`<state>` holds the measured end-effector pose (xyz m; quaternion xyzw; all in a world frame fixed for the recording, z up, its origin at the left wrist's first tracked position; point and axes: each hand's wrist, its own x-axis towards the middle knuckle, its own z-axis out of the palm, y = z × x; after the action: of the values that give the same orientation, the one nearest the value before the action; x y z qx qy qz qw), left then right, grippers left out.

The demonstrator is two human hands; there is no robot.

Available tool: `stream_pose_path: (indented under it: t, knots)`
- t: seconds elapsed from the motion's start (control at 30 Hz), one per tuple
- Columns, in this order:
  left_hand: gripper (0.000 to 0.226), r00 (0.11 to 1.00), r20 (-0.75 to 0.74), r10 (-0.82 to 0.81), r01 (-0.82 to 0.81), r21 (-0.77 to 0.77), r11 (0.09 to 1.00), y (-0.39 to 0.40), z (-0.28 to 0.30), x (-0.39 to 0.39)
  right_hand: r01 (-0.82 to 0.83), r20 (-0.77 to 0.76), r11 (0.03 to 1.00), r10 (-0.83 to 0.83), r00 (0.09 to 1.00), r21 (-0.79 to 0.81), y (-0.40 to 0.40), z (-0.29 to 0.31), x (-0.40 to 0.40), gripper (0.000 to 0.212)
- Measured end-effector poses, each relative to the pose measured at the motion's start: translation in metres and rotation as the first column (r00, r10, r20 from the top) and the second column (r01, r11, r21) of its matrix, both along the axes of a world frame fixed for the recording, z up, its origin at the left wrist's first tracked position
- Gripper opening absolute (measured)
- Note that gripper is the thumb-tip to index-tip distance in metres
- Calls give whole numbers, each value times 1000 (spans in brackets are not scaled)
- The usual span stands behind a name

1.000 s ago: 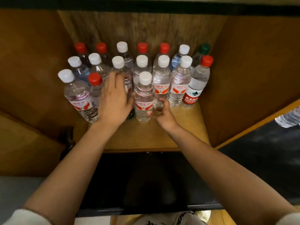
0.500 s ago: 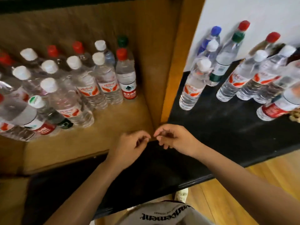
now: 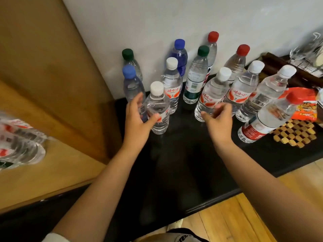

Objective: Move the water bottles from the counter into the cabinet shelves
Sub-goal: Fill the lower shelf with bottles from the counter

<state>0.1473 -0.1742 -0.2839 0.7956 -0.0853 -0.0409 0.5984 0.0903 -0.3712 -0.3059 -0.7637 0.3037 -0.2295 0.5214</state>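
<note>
Several water bottles with white, red, green and blue caps stand on the black counter (image 3: 174, 154) against the white wall. My left hand (image 3: 138, 123) curls round the nearest white-capped bottle (image 3: 158, 105), thumb on its front and fingers behind its left side. My right hand (image 3: 218, 121) hovers with loosely curled fingers just in front of another white-capped bottle (image 3: 212, 95) and holds nothing. At the far left, blurred bottles (image 3: 19, 145) stand on the wooden cabinet shelf (image 3: 52, 172).
The cabinet's wooden side panel (image 3: 52, 67) divides the shelf from the counter. A red-capped bottle (image 3: 269, 117) leans at the right beside an orange snack packet (image 3: 304, 109) and a woven mat (image 3: 295, 135). Glassware (image 3: 307, 49) sits at the far right. Wooden floor lies below.
The view has swung right from the cabinet shelf to the counter. Both hands left the shelf and reached to the counter bottles; my left hand now wraps a white-capped bottle.
</note>
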Motion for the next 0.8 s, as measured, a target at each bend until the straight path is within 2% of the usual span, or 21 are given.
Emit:
stream_pose_path:
  t: [0.07,0.13,0.17,0.27,0.33,0.4,0.5,0.57,0.63,0.8]
  knots:
    - [58,998,-49,-50,49,-27,998,-12,6,16,83,68,996,-80,994,-42,-18,4,14,55]
    - [48,989,-86,-122,121,-15,993,-19,8,24,57,77,993,-49,996,-107,-33,8,29,75]
    - [47,985,-90,-145,147,7,989,-20,7,26,25,73,992,-16,997,-124,-39,11,37,79]
    - [51,988,-53,-146,153,160,975,-21,2,28,-116,22,984,120,993,-136,-54,14,55,73]
    - [53,990,-21,-138,139,202,970,-24,-2,24,-199,-17,974,199,980,-104,-59,13,58,70]
    - [51,992,-15,-125,126,143,982,-28,-5,18,-271,-36,956,269,963,-109,-62,11,56,69]
    - [43,990,-68,-121,120,-10,993,-29,-5,13,-392,-147,898,368,918,-201,-66,11,49,67]
    - [43,986,-73,-149,149,-6,989,-27,-3,14,-472,-196,862,439,877,-182,-66,13,44,65]
    - [44,978,-76,-195,197,15,980,-23,-2,13,-537,-195,839,514,836,-91,-61,14,34,65]
    - [45,937,-104,-334,336,11,942,-7,-3,1,-711,-203,703,693,692,-20,-26,15,-3,74]
